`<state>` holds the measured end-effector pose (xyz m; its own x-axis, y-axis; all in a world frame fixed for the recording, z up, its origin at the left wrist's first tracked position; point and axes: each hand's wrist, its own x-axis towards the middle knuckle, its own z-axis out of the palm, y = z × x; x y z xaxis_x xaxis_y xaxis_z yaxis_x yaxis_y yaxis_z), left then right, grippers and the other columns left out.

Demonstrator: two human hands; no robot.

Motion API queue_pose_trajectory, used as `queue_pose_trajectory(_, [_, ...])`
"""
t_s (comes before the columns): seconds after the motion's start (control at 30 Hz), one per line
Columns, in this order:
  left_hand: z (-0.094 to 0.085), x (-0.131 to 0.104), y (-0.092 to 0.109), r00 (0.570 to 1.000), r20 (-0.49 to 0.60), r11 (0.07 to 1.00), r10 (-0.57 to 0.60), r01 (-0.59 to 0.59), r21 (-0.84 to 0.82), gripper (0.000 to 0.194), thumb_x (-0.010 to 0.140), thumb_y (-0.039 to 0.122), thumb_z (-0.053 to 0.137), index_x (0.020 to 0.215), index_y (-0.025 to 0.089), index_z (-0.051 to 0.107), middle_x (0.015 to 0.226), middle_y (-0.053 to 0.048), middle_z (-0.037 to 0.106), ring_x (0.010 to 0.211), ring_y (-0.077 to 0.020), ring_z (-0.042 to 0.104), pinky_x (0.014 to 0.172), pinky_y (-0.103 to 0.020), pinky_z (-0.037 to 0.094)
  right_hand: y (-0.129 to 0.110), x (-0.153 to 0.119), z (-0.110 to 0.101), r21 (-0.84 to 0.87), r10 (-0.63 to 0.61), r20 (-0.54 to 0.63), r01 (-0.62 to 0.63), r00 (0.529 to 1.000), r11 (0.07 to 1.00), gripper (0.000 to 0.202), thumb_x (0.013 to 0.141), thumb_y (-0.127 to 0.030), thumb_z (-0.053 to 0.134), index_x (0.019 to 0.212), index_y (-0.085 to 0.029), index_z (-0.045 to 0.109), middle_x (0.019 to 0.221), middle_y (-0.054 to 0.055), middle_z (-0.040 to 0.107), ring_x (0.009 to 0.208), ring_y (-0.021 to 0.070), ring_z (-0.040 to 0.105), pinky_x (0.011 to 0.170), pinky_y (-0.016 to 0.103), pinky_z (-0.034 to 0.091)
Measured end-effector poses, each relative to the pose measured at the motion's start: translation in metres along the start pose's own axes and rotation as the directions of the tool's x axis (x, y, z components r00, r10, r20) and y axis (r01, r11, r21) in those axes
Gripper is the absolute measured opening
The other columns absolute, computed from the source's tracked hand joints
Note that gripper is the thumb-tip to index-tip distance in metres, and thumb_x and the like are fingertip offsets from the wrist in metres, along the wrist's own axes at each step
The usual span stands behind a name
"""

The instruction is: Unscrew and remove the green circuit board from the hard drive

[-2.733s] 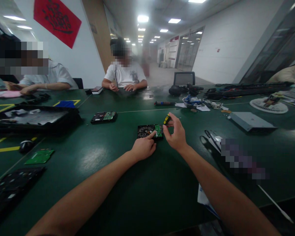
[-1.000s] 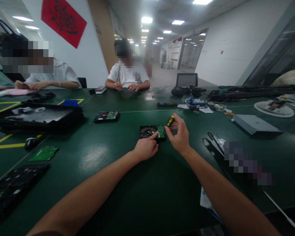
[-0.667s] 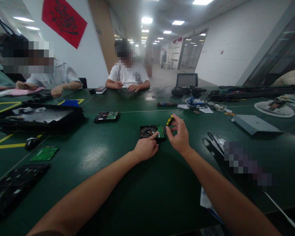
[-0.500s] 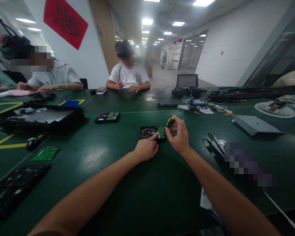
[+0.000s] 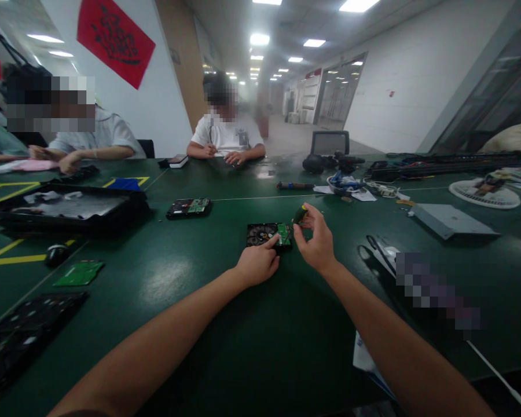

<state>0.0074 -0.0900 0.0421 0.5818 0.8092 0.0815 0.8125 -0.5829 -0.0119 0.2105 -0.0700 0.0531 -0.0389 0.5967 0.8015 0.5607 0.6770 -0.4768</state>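
Our left hand [image 5: 257,266] points onto a black rectangular drive [image 5: 259,233], grip unclear; our right hand [image 5: 318,240] pinches a black-and-yellow screwdriver [image 5: 300,215]. White walls [image 5: 399,87] back our glossy green bench [image 5: 226,353].

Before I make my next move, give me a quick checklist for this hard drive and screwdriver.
1. Left hand on the hard drive: ok, index finger on its green board.
2. Right hand gripping the screwdriver: ok.
3. Screwdriver tip seated in a screw: cannot tell, too small.
4. Hard drive resting on the table: ok.
5. Other drive apart from both hands: ok.
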Motion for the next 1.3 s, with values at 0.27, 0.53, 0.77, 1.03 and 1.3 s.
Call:
queue_pose_trajectory(0.27, [-0.0001,0.0001,0.0001,1.0,-0.003,1.0,0.002,-0.002,0.008,0.044,0.102,0.042,0.038,0.093,0.02,0.075,0.167,0.002,0.034,0.089,-0.0218,0.075,0.073,-0.038,0.061,-0.0012,0.0002,-0.0014,-0.067,-0.028,-0.005,0.027,1.0,0.997,0.064,0.095,-0.029,0.064,0.153,-0.029,0.038,0.132,0.013,0.058,0.099,0.0243,0.067,0.075,0.041,0.067])
queue_pose_trajectory(0.53, [0.0017,0.0005,-0.0004,1.0,-0.017,1.0,0.013,-0.013,0.008,0.045,0.102,0.043,0.038,0.09,0.02,0.074,0.167,0.002,0.034,0.088,-0.0208,0.075,0.071,-0.037,0.06,-0.0039,0.0015,-0.0027,-0.075,-0.04,-0.017,0.039,0.999,0.996,0.061,0.094,-0.029,0.066,0.149,-0.029,0.042,0.122,0.011,0.059,0.091,0.0214,0.067,0.068,0.038,0.066])
queue_pose_trajectory(0.77, [0.0036,0.0013,-0.0007,1.0,-0.021,1.0,0.009,-0.009,0.01,0.043,0.102,0.042,0.039,0.092,0.02,0.075,0.166,0.002,0.035,0.091,-0.0219,0.075,0.074,-0.037,0.061,-0.003,0.0003,-0.0016,-0.082,-0.03,-0.017,0.029,0.999,0.996,0.062,0.096,-0.027,0.061,0.153,-0.029,0.037,0.133,0.013,0.058,0.098,0.0233,0.068,0.072,0.039,0.067])
queue_pose_trajectory(1.03, [0.0024,0.0003,-0.0003,1.0,-0.019,1.0,0.01,-0.009,0.013,0.043,0.102,0.042,0.039,0.092,0.02,0.075,0.166,0.001,0.035,0.089,-0.0212,0.075,0.073,-0.037,0.061,-0.0059,0.0007,-0.0028,-0.136,-0.034,-0.007,0.033,0.999,0.99,0.067,0.096,-0.03,0.06,0.157,-0.029,0.033,0.131,0.013,0.058,0.098,0.0242,0.065,0.074,0.04,0.067])
queue_pose_trajectory(1.3, [0.0014,0.0001,0.0003,1.0,-0.011,1.0,0.009,-0.008,0.009,0.043,0.102,0.042,0.04,0.094,0.02,0.075,0.167,0.001,0.032,0.091,-0.021,0.075,0.074,-0.036,0.061,-0.005,-0.0009,-0.0011,-0.109,-0.025,-0.033,0.021,0.999,0.994,0.065,0.095,-0.032,0.063,0.155,-0.03,0.037,0.127,0.012,0.058,0.096,0.0234,0.065,0.074,0.041,0.067])
